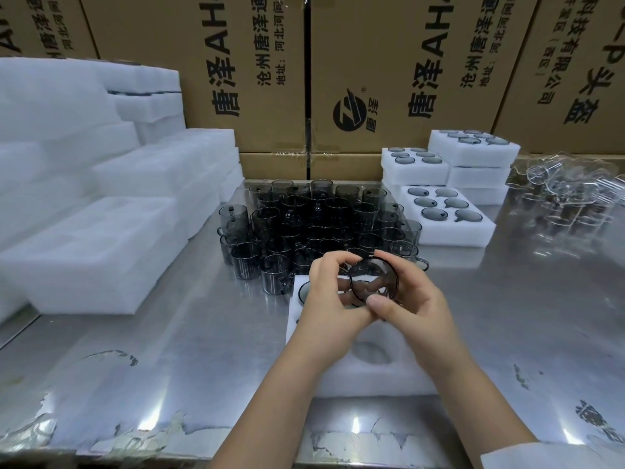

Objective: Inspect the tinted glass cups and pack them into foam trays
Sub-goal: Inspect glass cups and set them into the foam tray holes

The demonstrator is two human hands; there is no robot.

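Note:
Both my hands hold one tinted glass cup (373, 280) above the table's middle, its mouth turned toward me. My left hand (329, 292) grips its left side with curled fingers. My right hand (411, 299) curls round its right side, thumb under the rim. Beneath my hands lies a white foam tray (372, 374) with an empty round pocket showing; another cup (304, 291) sits in its far left pocket. Several dark tinted cups (318, 221) stand crowded together behind it.
Filled foam trays (449, 228) (473, 150) sit stacked at the back right. Empty foam trays (94, 252) pile up on the left. Clear glassware (568, 187) lies at the far right. Cardboard boxes (270, 79) wall the back of the steel table (169, 350).

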